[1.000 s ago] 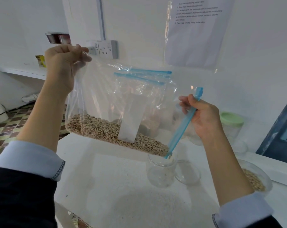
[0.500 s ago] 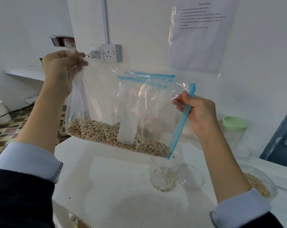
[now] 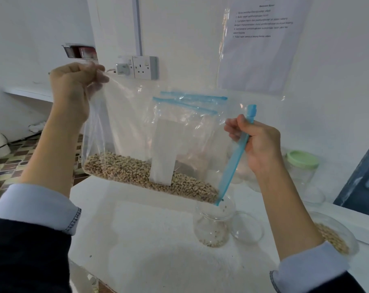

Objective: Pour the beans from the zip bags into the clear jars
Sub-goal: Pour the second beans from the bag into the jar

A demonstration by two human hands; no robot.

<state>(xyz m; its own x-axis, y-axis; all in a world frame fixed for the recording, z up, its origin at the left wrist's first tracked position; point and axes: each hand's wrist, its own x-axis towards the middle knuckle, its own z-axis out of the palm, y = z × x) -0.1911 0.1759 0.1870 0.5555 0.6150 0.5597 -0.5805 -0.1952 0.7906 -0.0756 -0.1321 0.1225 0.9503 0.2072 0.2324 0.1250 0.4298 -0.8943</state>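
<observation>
Both arms raised, left hand (image 3: 73, 89) and right hand (image 3: 259, 144) clenched, pinching.

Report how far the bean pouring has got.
Done: a second clear container at right holds beans. In hand: left hand and right hand tilt the clear blue-zip bag over the open clear jar, few beans inside. Left: most beans remain bagged.

Zip bag (image 3: 126, 123) glossy clear plastic; jar (image 3: 214, 227) clear, smooth; counter (image 3: 147, 240) matt white.

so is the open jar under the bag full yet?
Nearly empty: the clear jar holds only a thin layer of beans at its bottom.
</observation>
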